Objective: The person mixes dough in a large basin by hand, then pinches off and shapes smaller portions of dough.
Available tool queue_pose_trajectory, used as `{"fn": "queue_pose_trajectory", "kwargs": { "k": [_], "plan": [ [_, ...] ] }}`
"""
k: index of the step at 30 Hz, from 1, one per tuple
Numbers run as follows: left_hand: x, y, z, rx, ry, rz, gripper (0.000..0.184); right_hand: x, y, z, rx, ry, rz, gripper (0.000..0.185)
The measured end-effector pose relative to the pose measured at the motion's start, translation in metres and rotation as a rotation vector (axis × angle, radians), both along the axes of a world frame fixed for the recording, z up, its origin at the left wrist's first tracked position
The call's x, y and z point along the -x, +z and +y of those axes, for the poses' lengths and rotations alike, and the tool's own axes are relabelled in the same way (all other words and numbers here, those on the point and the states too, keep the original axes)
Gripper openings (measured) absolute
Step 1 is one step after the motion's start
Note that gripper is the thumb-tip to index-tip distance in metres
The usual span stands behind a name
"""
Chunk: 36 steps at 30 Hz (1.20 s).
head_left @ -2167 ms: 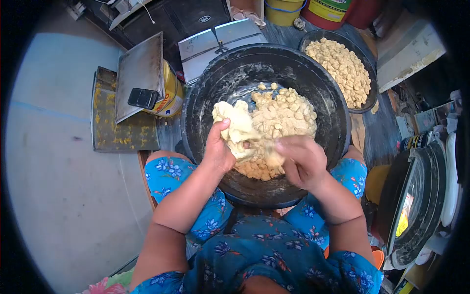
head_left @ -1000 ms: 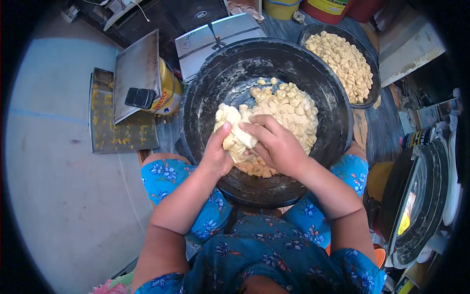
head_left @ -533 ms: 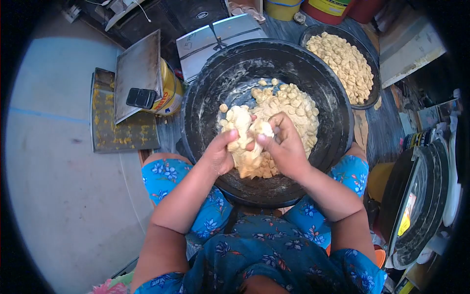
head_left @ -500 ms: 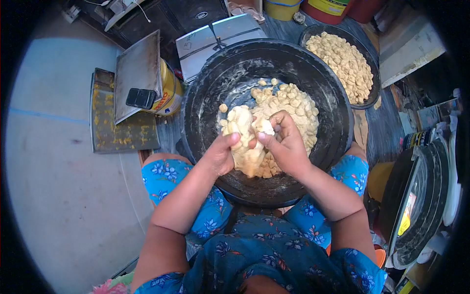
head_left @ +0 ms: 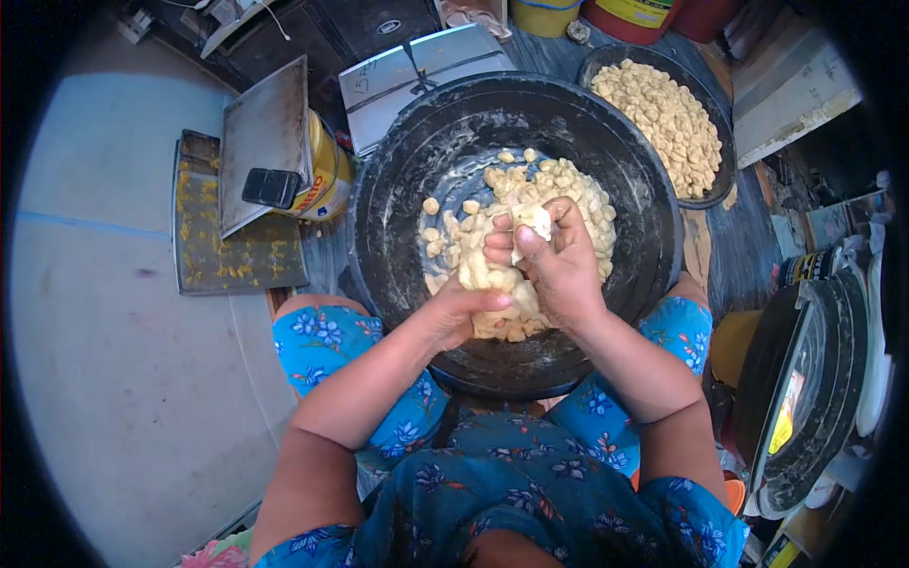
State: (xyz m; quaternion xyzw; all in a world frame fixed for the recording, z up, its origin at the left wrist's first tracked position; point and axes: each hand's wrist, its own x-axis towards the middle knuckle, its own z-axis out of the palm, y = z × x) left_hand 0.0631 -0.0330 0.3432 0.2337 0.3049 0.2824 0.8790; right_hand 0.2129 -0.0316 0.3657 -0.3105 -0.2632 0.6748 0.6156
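A large black tub stands between my knees, dusted with flour inside. Many small dough pieces are heaped in it, and a few lie loose at the left. Over the heap my left hand is closed round a long, soft lump of dough, its thumb on top. My right hand is closed just above and to the right, pinching a smaller pale piece of dough between thumb and curled fingers. Whether that piece is still joined to the lump I cannot tell.
A second black basin full of dough pieces sits at the back right. At left, a phone lies on a tray leaning by a yellow bucket. A strapped metal box stands behind the tub.
Both hands have shifted, the left one rightward with the dough lump. My right hand has turned and lifted slightly with its dough piece. More loose pieces show at the tub's left.
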Motion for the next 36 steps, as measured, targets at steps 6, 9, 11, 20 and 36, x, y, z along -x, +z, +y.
{"fn": "queue_pose_trajectory", "kwargs": {
  "k": [6, 9, 11, 20, 36],
  "plan": [
    [-0.012, -0.008, -0.012, -0.091, -0.053, 0.045, 0.071, -0.004, -0.004, 0.006, -0.225, -0.144, -0.391, 0.027],
    [-0.01, -0.014, -0.006, -0.087, 0.057, -0.052, 0.066, -0.046, -0.004, 0.024, -0.509, -0.048, -0.953, 0.034],
    [0.0, -0.007, 0.0, 0.016, 0.115, -0.088, 0.061, -0.053, 0.001, 0.024, -0.547, -0.026, -1.099, 0.038],
    [0.017, -0.013, 0.015, -0.031, 0.42, -0.151, 0.059, -0.015, -0.002, 0.001, -0.498, 0.15, -1.082, 0.037],
    [0.034, -0.012, 0.023, -0.228, 0.405, 0.027, 0.048, -0.063, 0.005, 0.026, -0.591, -0.158, -1.159, 0.028]
  ]
}}
